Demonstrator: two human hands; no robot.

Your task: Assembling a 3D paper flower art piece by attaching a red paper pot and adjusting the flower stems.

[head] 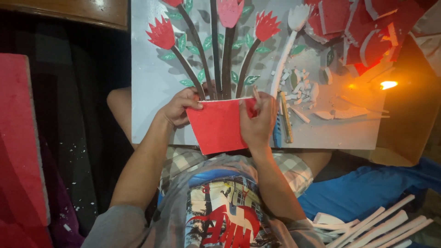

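Note:
A white board (151, 82) rests on my lap and carries red foam flowers (161, 33) on dark stems (227, 59) with green leaves. At the foot of the stems lies a red foam vase-shaped piece (218, 126). My left hand (179, 106) pinches its upper left corner against the board. Holding its upper right edge is my right hand (258, 120), fingers curled over the foam. A white unpainted flower with its stem (289, 41) sits to the right of the red ones.
Red and white foam scraps (358, 32) pile at the board's upper right. White offcuts (301, 87) and a blue cutter (278, 131) lie right of my hand. A small flame (388, 84) burns at right. White foam strips (381, 225) lie on blue cloth. A red foam slab (20, 138) stands at left.

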